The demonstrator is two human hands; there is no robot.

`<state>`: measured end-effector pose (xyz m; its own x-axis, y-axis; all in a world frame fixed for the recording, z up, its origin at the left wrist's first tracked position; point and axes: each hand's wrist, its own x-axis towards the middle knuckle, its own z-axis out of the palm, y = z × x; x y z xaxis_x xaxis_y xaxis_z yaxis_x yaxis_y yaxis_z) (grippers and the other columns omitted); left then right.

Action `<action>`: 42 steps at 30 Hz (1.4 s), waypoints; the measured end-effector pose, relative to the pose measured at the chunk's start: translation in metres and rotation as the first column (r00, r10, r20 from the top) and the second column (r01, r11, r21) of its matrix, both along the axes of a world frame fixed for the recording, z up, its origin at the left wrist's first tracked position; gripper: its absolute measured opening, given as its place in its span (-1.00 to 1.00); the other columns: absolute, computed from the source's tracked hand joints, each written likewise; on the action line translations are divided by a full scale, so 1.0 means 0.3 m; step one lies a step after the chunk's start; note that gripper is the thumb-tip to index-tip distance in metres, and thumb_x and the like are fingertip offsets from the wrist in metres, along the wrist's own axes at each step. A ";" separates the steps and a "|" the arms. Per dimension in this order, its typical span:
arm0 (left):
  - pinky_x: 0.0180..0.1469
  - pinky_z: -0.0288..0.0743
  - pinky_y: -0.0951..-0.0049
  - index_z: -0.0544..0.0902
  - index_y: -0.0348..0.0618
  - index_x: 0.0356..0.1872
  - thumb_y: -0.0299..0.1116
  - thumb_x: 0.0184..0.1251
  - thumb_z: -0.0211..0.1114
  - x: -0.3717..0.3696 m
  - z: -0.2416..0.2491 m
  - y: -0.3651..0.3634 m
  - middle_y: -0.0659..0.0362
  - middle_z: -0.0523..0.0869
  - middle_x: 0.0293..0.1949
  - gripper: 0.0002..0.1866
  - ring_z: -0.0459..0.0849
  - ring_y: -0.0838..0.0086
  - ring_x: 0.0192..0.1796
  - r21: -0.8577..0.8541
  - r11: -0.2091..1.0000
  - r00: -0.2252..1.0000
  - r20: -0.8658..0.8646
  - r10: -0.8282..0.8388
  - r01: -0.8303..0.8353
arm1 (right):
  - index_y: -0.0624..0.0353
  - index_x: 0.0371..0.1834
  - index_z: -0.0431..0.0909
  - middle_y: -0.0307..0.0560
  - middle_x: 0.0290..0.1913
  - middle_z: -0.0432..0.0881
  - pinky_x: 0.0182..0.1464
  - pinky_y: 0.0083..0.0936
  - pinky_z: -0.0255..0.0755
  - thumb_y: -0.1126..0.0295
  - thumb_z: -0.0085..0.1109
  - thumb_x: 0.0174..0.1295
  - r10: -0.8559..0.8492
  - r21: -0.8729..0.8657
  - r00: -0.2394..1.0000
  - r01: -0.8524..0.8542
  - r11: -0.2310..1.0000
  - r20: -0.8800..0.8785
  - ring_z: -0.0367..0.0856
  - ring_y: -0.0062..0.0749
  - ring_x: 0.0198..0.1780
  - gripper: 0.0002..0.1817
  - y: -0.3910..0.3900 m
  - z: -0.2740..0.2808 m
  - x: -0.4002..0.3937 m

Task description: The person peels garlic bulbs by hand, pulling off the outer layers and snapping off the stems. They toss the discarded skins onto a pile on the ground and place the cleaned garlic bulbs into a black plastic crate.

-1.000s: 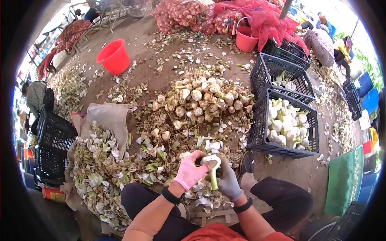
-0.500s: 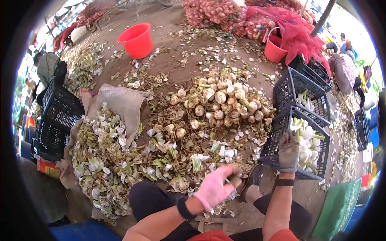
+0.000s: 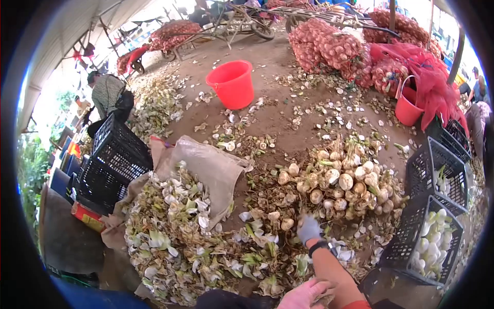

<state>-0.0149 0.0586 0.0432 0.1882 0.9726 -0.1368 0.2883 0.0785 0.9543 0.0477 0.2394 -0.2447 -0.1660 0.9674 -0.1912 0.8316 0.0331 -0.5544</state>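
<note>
My right hand (image 3: 309, 229), in a grey glove with a dark band at the wrist, reaches down at the near edge of a heap of garlic bulbs (image 3: 346, 181). Its fingers are blurred, so any grip is hidden. Just left of it lies a loose garlic bulb (image 3: 287, 224). My left hand (image 3: 307, 294), in a pink glove with soiled fingertips, is low at the bottom edge, beside my right forearm. Its fingers are curved and apart, and I see nothing held in them. Trimmed white garlic bulbs (image 3: 431, 247) fill part of the near black crate (image 3: 411, 232) on the right.
A mound of peeled garlic skins and leaves (image 3: 175, 242) lies left, partly under a beige sack (image 3: 206, 162). Black crates (image 3: 116, 159) stand beyond it. A red bucket (image 3: 231, 87) stands ahead; net sacks of garlic (image 3: 334, 49) are behind. A person (image 3: 109, 98) sits far left.
My right hand has left the crate and moved left to the garlic heap. My left hand has drawn back toward the bottom edge. The view has turned left and tilted up.
</note>
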 end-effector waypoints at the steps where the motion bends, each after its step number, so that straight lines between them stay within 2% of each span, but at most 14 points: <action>1: -0.19 0.58 0.29 0.61 -0.12 -0.06 -0.50 0.17 0.22 -0.004 -0.009 -0.003 0.04 0.61 -0.20 -0.72 0.67 0.17 -0.20 -0.009 1.000 0.999 0.043 0.020 -0.019 | 0.05 -0.09 0.53 0.13 -0.04 0.57 -0.02 -0.07 0.48 0.42 0.13 0.13 0.081 0.137 0.997 -0.081 0.987 0.003 0.57 0.16 -0.05 -0.75 -0.065 -0.083 0.015; 6: -0.10 0.56 0.31 0.61 -0.15 -0.09 -0.48 0.12 0.25 -0.022 -0.046 -0.026 -0.04 0.60 -0.18 -0.72 0.65 0.06 -0.14 0.110 0.993 0.999 -0.004 0.032 -0.031 | 0.08 -0.02 0.61 0.02 -0.12 0.68 -0.01 -0.34 0.51 0.49 0.24 0.06 -0.098 -0.059 0.947 0.084 0.995 -0.306 0.64 -0.09 -0.06 -0.65 -0.362 -0.015 0.136; 8: -0.05 0.54 0.34 0.58 -0.18 0.00 -0.45 0.13 0.28 -0.033 -0.059 -0.038 -0.06 0.59 -0.10 -0.64 0.64 0.10 -0.06 -0.005 1.000 0.992 -0.124 0.028 -0.029 | 0.23 0.14 0.50 0.02 -0.03 0.64 -0.07 -0.52 0.56 0.64 0.14 0.11 -0.562 -0.704 0.662 0.073 0.706 -0.495 0.65 -0.34 -0.13 -0.55 -0.448 0.236 0.195; 10: 0.17 0.50 0.22 0.46 0.02 0.22 -0.40 0.11 0.28 -0.051 -0.113 -0.037 -0.01 0.52 0.10 -0.44 0.59 0.08 0.11 -0.022 0.999 0.983 -0.181 0.030 -0.034 | 0.29 0.19 0.42 0.02 0.05 0.60 -0.05 -0.49 0.58 0.69 0.18 0.06 -0.536 -0.551 0.232 -0.001 0.834 -0.812 0.66 -0.28 -0.14 -0.46 -0.550 0.093 0.251; 12: 0.12 0.50 0.37 0.47 -0.12 0.18 -0.16 0.27 0.33 -0.054 -0.106 -0.035 -0.04 0.56 0.06 -0.50 0.62 0.21 0.06 0.052 0.991 0.913 -0.385 0.132 -0.121 | 0.31 0.19 0.41 0.02 0.11 0.57 -0.02 -0.49 0.55 0.68 0.19 0.07 -0.008 0.079 0.722 0.086 0.993 -0.692 0.65 -0.27 -0.09 -0.47 -0.581 0.330 0.262; 13: 0.12 0.50 0.37 0.47 -0.12 0.18 -0.16 0.27 0.33 -0.043 -0.147 -0.036 -0.04 0.56 0.06 -0.50 0.62 0.21 0.06 0.063 0.990 0.914 -0.381 0.138 -0.123 | 0.30 0.17 0.44 -0.01 0.14 0.54 0.13 -0.49 0.47 0.67 0.17 0.11 -0.201 -0.147 0.479 0.148 0.978 -0.854 0.59 -0.32 0.06 -0.52 -0.608 0.493 0.241; 16: 0.11 0.50 0.42 0.43 -0.21 0.17 -0.22 0.20 0.41 0.017 -0.240 -0.020 0.00 0.59 0.03 -0.43 0.62 0.35 0.03 -0.066 0.987 0.977 -0.162 0.137 -0.150 | 0.29 0.18 0.43 -0.07 0.13 0.56 0.27 -0.47 0.34 0.62 0.23 0.07 -0.100 -0.031 0.506 0.143 0.989 -0.857 0.52 -0.36 0.15 -0.48 -0.649 0.639 0.274; 19: 0.07 0.50 0.53 0.46 -0.26 0.12 -0.40 0.13 0.47 0.026 -0.113 -0.026 0.19 0.62 -0.07 -0.46 0.59 0.56 -0.05 -0.321 0.947 0.874 0.468 0.130 0.031 | 0.28 0.27 0.37 -0.03 0.13 0.55 0.18 -0.46 0.45 0.75 0.06 0.09 -0.051 -0.032 0.431 0.052 0.998 -0.901 0.55 -0.36 0.13 -0.41 -0.666 0.852 0.322; 20: 0.07 0.50 0.53 0.46 -0.26 0.12 -0.40 0.13 0.47 0.033 -0.110 -0.032 0.19 0.62 -0.07 -0.46 0.59 0.56 -0.05 -0.310 0.950 0.875 0.466 0.131 0.023 | 0.25 0.23 0.40 -0.04 0.11 0.57 0.19 -0.40 0.47 0.77 0.08 0.05 -0.235 -0.233 -0.010 0.171 0.957 -0.972 0.56 -0.32 0.12 -0.42 -0.683 0.841 0.334; 22: 0.06 0.52 0.52 0.47 -0.25 0.11 -0.41 0.10 0.49 0.060 -0.134 -0.030 0.18 0.63 -0.08 -0.45 0.60 0.57 -0.07 -0.060 0.997 0.884 0.461 0.074 -0.052 | 0.22 0.18 0.43 -0.06 0.06 0.60 0.19 -0.38 0.48 0.67 0.14 0.13 -0.196 -0.348 -0.467 0.262 0.900 -0.862 0.57 -0.29 0.10 -0.52 -0.678 0.842 0.358; 29: 0.13 0.54 0.38 0.51 -0.22 0.10 -0.24 0.08 0.48 0.110 -0.131 -0.088 0.02 0.56 -0.01 -0.43 0.63 0.26 0.03 0.488 0.870 0.995 -0.095 -0.021 0.065 | 0.34 0.11 0.47 0.00 0.00 0.63 0.04 -0.42 0.53 0.39 0.25 0.28 -0.130 -0.066 0.153 0.365 0.929 -0.980 0.63 -0.33 -0.03 -0.61 -0.675 0.782 0.380; 31: 0.13 0.54 0.40 0.53 -0.24 0.09 -0.26 0.07 0.49 0.107 -0.120 -0.079 0.02 0.57 0.00 -0.44 0.64 0.26 0.03 0.527 0.847 0.993 -0.116 -0.009 0.069 | 0.35 0.10 0.47 0.00 -0.02 0.64 0.04 -0.42 0.53 0.39 0.24 0.30 -0.140 -0.074 0.155 0.370 0.926 -0.978 0.63 -0.33 -0.05 -0.63 -0.666 0.814 0.354; 40: 0.04 0.56 0.48 0.55 -0.25 0.14 -0.25 0.07 0.52 0.053 -0.094 -0.070 0.09 0.62 -0.05 -0.40 0.67 0.43 -0.06 0.360 0.931 0.997 0.074 0.038 -0.063 | 0.42 0.15 0.42 0.03 0.01 0.61 0.07 -0.45 0.51 0.51 0.09 0.34 -0.110 -0.096 0.050 0.227 0.969 -0.993 0.61 -0.34 -0.01 -0.65 -0.683 0.831 0.341; 42: 0.03 0.53 0.54 0.55 -0.25 0.13 -0.27 0.11 0.51 0.036 -0.056 -0.068 0.20 0.63 -0.08 -0.44 0.63 0.57 -0.08 -0.079 0.997 0.867 0.498 0.021 0.020 | 0.42 0.12 0.44 0.01 -0.02 0.62 0.05 -0.47 0.51 0.52 0.08 0.33 -0.133 -0.109 0.077 0.258 0.960 -0.988 0.62 -0.35 -0.03 -0.68 -0.682 0.808 0.346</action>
<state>-0.0042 0.0382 0.0264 0.2512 0.9627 -0.1009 -0.2237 0.1592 0.9616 0.1515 0.0349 -0.0023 0.0524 0.9979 0.0380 -0.4618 0.0580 -0.8851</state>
